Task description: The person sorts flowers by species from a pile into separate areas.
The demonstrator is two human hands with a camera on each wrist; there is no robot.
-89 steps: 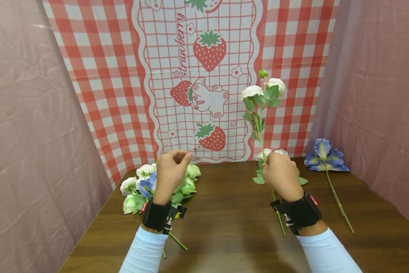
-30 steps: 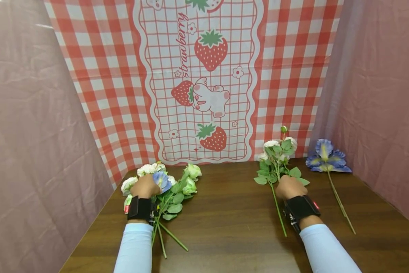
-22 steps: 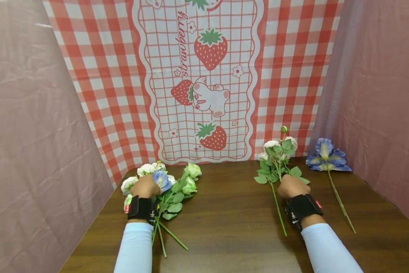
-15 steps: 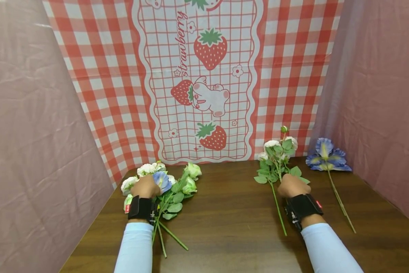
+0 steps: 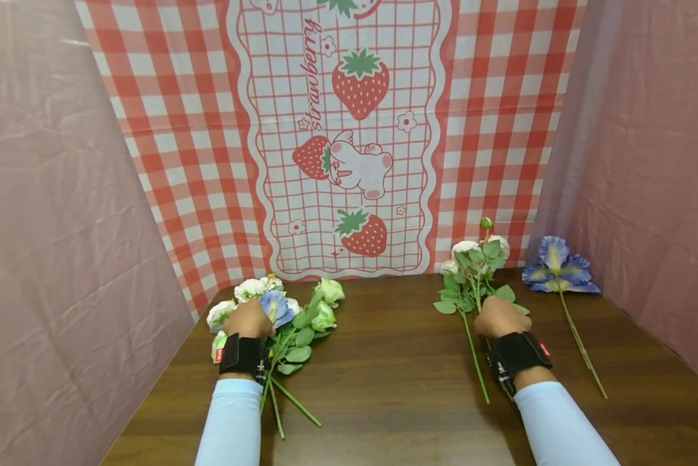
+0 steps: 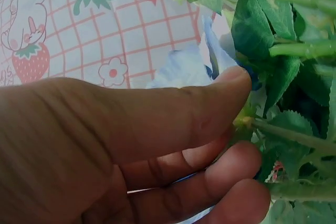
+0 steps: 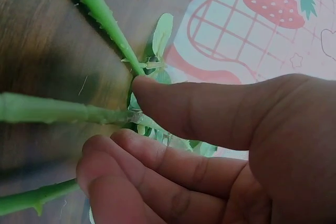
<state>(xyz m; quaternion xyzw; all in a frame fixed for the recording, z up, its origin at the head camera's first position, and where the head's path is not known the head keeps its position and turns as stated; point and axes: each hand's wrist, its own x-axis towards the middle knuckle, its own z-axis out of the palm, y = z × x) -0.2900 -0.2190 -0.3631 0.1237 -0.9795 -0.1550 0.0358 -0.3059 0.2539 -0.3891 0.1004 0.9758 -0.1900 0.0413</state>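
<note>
In the head view my left hand (image 5: 248, 318) rests over the flower pile at the left, fingers curled at a blue iris (image 5: 276, 309). Thumb and fingers close about the base of its petals (image 6: 181, 66) in the left wrist view; the exact contact is partly hidden. White roses (image 5: 250, 289) and green roses (image 5: 324, 316) lie around it. My right hand (image 5: 502, 318) is low at the right-hand flowers, its thumb and fingers curled round a green stem (image 7: 63, 111) that leads up to white roses (image 5: 465, 246). Two other stems pass beside these fingers.
A second blue iris (image 5: 559, 266) lies at the far right with its long stem towards me. The brown wooden table (image 5: 384, 362) stretches between the two flower groups. A red checked strawberry cloth (image 5: 357, 162) hangs behind; pink curtains (image 5: 646, 162) flank the sides.
Since three seconds ago, the right hand has lowered the raised white roses onto the others. The left hand has dropped to the iris. Over the last half second the white roses shift only slightly.
</note>
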